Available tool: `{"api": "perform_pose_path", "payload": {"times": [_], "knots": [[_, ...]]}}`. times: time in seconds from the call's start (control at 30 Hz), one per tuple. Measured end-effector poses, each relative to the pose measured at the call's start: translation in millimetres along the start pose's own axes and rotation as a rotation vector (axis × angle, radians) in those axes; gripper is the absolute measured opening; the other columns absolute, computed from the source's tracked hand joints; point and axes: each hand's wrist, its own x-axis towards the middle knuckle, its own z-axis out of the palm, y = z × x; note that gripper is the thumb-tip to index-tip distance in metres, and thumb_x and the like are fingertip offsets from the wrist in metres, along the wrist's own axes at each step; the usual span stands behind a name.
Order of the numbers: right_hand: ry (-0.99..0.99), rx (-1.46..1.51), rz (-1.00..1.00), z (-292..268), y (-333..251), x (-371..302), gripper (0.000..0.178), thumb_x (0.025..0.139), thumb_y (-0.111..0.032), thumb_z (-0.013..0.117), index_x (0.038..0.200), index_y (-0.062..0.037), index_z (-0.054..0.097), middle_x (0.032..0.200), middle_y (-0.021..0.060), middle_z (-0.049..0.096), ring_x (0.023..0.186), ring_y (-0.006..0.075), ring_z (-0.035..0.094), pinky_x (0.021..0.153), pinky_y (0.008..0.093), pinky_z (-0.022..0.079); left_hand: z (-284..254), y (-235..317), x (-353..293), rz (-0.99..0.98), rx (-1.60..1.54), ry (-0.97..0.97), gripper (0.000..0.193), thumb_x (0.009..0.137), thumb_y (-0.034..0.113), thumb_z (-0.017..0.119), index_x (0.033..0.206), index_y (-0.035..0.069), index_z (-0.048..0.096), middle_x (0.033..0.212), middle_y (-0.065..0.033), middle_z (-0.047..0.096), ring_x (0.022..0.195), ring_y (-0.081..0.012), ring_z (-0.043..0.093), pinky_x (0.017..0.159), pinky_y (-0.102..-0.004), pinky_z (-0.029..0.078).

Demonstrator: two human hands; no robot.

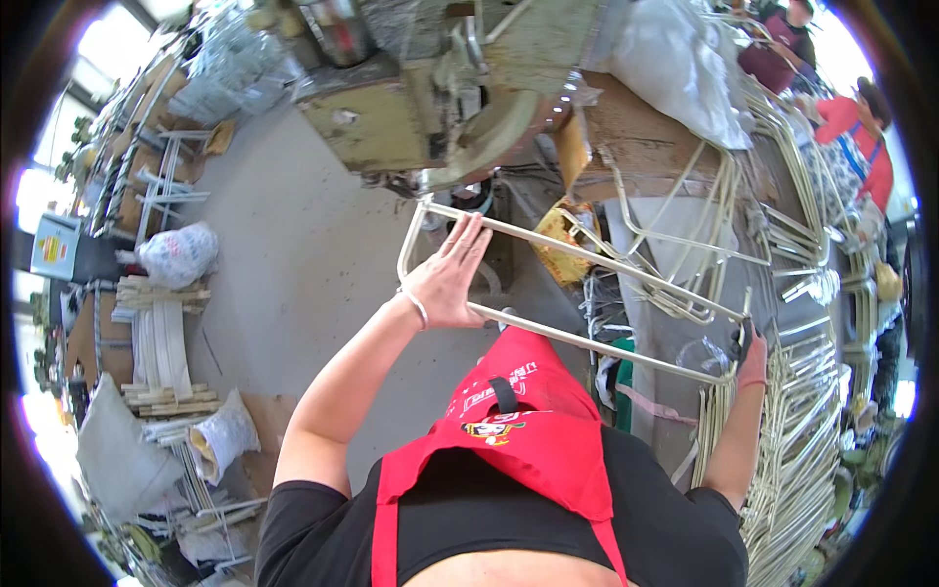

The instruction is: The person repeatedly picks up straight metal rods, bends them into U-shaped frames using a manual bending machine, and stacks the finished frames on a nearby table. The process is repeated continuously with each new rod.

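Observation:
A long, pale bent-tube metal frame (597, 259) slants across in front of me, its left end right under the head of a green-grey machine (430, 127). My left hand (452, 279) lies over that end with its fingers stretched out across the far tube, and a pale band circles the wrist. At the frame's far right end, my right hand (751, 357) is closed round the end bar. Dark material covers part of its fingers, and the frame hides some of them. A red apron (528, 411) hangs below the frame.
Bent tube frames (675, 264) lie on the right beside the machine, with a large stack of pale tubes (797, 450) nearer me. A white sack (675, 68) rests at the back right. Two people (856, 147) are beyond it. Bundled strips (161, 342) and bags (181, 254) line the left.

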Motion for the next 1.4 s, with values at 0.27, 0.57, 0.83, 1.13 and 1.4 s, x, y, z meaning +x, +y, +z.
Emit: {"api": "perform_pose_path", "payload": {"times": [0.27,0.57,0.83,1.13,1.4], "knots": [[0.008,-0.002,0.011,24,-9,-14,0.041,0.090,-0.048,0.067,0.076,-0.0107,0.061,0.058,-0.0013,0.051,0.042,0.0085,0.045,0.039,0.0245,0.032,-11,-8,-8,-0.040,0.034,-0.030,0.122,0.061,0.049,0.077,0.152,-0.004,0.016,0.161,-0.0230,0.007,0.150,-0.0335,0.008,0.120,-0.0370,0.025],[-0.021,0.059,-0.001,22,4,-16,0.033,0.092,-0.044,0.066,0.084,-0.0116,0.062,0.061,-0.0013,0.052,0.043,0.0078,0.044,0.039,0.0247,0.032,-10,-9,-10,-0.014,0.004,0.039,0.124,0.054,0.036,0.085,0.151,-0.003,0.019,0.161,-0.0215,0.009,0.150,-0.0335,0.011,0.118,-0.0356,0.029],[0.060,0.061,0.027,27,-5,-53,0.032,0.094,-0.043,0.064,0.086,-0.0116,0.061,0.064,-0.0016,0.051,0.045,0.0069,0.042,0.040,0.0233,0.030,-17,-39,-43,-0.505,-0.040,0.829,0.064,0.084,0.042,0.072,0.128,-0.002,0.056,0.121,-0.0178,0.058,0.107,-0.0323,0.059,0.099,-0.0422,0.045],[-0.307,-0.145,-0.150,-36,8,74,0.050,0.095,-0.046,0.052,0.129,-0.0096,0.055,0.116,0.0055,0.058,0.099,0.0167,0.055,0.079,0.0338,0.044,-11,-4,-95,-0.897,-1.388,0.454,0.039,0.097,0.044,0.058,0.107,0.007,0.063,0.069,-0.0020,0.059,0.056,-0.0102,0.055,0.047,-0.0242,0.044],[-0.808,-0.376,-0.135,227,-64,46,0.044,0.098,-0.045,0.051,0.121,-0.0088,0.062,0.095,-0.0002,0.059,0.075,0.0077,0.047,0.060,0.0239,0.037,90,85,-304,-1.399,-1.390,1.081,0.034,0.092,0.043,0.065,0.085,0.011,0.060,0.062,0.0056,0.042,0.049,-0.0056,0.038,0.042,-0.0250,0.030]]}}
